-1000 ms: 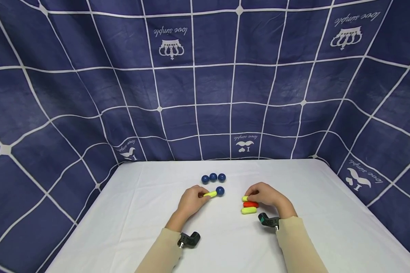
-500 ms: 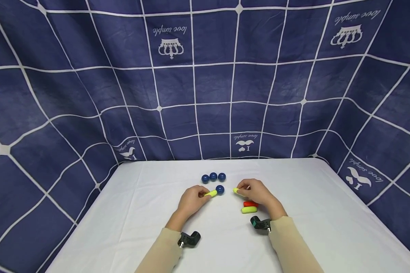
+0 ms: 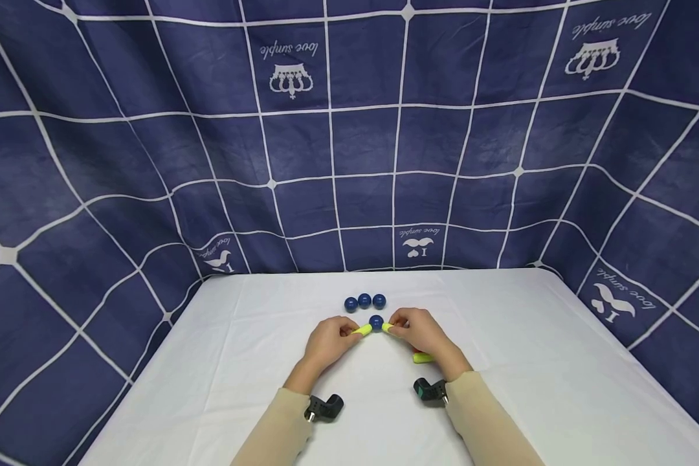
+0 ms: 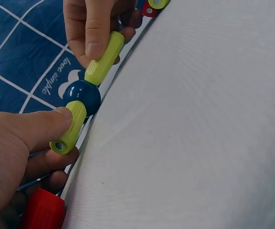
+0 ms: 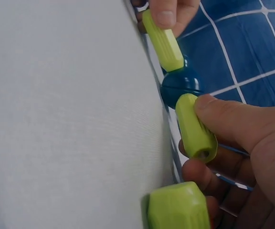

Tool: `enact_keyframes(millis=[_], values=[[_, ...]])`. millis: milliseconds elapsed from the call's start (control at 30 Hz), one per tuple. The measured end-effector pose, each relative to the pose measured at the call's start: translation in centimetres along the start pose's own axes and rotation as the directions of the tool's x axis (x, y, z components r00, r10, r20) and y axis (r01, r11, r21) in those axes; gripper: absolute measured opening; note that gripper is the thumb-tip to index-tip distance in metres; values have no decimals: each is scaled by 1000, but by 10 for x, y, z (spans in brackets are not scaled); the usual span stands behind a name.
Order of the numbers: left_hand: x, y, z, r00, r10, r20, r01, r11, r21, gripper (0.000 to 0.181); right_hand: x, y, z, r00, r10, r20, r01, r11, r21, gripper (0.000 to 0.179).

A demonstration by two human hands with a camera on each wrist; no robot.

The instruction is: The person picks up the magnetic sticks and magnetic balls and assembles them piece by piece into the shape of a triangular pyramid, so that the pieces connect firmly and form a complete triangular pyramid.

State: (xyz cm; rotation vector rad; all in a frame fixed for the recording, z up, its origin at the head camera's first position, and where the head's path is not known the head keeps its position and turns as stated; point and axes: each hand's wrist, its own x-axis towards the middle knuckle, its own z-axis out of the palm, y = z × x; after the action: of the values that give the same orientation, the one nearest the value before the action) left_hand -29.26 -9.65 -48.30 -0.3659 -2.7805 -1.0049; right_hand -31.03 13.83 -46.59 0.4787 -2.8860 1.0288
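My left hand (image 3: 325, 344) pinches a yellow-green magnetic rod (image 4: 69, 129) between thumb and fingers; a metal disc shows in its end. The rod's far end touches a dark blue ball (image 3: 375, 323) on the white table. From the other side, my right hand (image 3: 421, 332) pinches a second yellow-green magnetic rod (image 5: 195, 129) whose tip meets the same ball. Together, the two rods and ball form a bent line. Beneath my right hand lie another yellow-green rod (image 3: 422, 358) and a red rod, mostly hidden. A red rod (image 4: 43, 211) also shows beside my left hand in the left wrist view.
Just behind the joined pieces, three dark blue balls (image 3: 364, 300) sit in a short row. A white cloth (image 3: 239, 362) covers the table. Blue checked curtains (image 3: 361, 142) hang along its back and sides.
My right hand has lifted its yellow-green rod from beside the red one and carried it left to the blue ball. My left hand has stayed almost still with its rod.
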Motion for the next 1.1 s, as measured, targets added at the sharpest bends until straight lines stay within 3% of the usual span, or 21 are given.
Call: enact_keyframes(millis=[333,867,1100], values=[[0,1,1,1000,-6,8,6,1000,-4,15,0,-6,-1,1000,12,-4,-12,1000,-13,9],[-2,1,1,1000,-8,29,9,1000,-23,21,-3,-10,-5,995,-21,103,17,999,39,24],[-1,1,1,998,16,55,-15,1000,-19,22,-4,-8,-6,996,-24,83,23,1000,17,23]])
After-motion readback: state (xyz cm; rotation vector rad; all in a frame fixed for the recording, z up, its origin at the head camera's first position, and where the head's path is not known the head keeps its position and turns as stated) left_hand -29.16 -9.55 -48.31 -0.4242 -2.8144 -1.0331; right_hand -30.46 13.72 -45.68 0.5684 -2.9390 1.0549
